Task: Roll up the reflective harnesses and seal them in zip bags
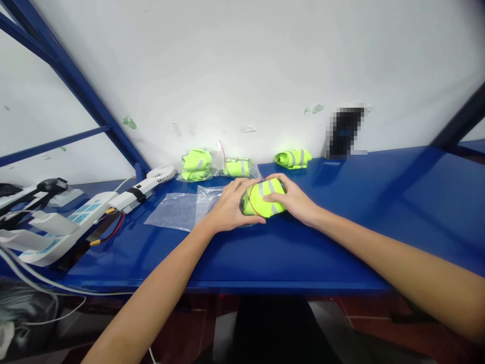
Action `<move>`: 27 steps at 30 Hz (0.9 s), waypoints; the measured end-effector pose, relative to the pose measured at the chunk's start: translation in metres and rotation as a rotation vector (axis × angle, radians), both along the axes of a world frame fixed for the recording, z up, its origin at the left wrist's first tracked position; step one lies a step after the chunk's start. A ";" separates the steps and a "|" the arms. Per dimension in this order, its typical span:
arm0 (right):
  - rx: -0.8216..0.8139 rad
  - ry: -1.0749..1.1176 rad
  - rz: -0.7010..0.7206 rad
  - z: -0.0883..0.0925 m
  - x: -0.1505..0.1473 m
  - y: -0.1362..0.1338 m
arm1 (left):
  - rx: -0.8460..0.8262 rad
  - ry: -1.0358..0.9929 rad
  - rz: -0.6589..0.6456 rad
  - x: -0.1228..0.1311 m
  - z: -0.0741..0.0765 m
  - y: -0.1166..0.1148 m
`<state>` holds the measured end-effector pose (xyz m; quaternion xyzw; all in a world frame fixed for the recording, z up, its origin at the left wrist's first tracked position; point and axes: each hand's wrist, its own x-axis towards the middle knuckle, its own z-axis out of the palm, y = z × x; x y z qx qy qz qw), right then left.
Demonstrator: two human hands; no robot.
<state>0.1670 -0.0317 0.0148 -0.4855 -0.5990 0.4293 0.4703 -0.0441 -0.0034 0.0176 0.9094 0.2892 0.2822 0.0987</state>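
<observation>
A folded neon-yellow reflective vest [270,206] with grey stripes lies between my two hands over the blue table. My right hand [290,198] grips its right end, thumb on the near side and fingers over the far side. At the left end, my left hand [235,205] is closed around a clear zip bag [206,198]. The bag's red seal line curves across the vest, whose left end sits inside the bag mouth. My left fingers and palm hide part of the bag. Another clear bag [172,210] lies flat to the left.
Two bagged yellow vests [197,164] and one unbagged folded vest [292,158] rest along the wall. A power strip [76,222], a small white fan [161,173] and cables crowd the left. A pixelated dark object [344,132] leans at the back right.
</observation>
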 end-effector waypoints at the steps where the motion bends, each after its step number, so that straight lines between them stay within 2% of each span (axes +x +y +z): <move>1: -0.002 0.000 0.002 -0.001 0.000 0.000 | 0.004 0.004 0.003 0.000 -0.001 0.000; 11: -0.066 0.072 0.051 -0.004 -0.005 -0.003 | 0.052 0.076 -0.026 0.004 0.000 -0.001; 19: 0.040 0.028 0.023 -0.007 -0.013 -0.006 | 0.107 0.120 0.017 0.016 -0.003 -0.001; 24: -0.016 0.017 -0.035 -0.006 -0.014 -0.006 | 0.057 0.143 -0.021 0.016 0.004 -0.004; 27: -0.064 0.090 -0.055 -0.006 -0.014 -0.004 | 0.037 0.208 -0.077 0.014 0.010 -0.008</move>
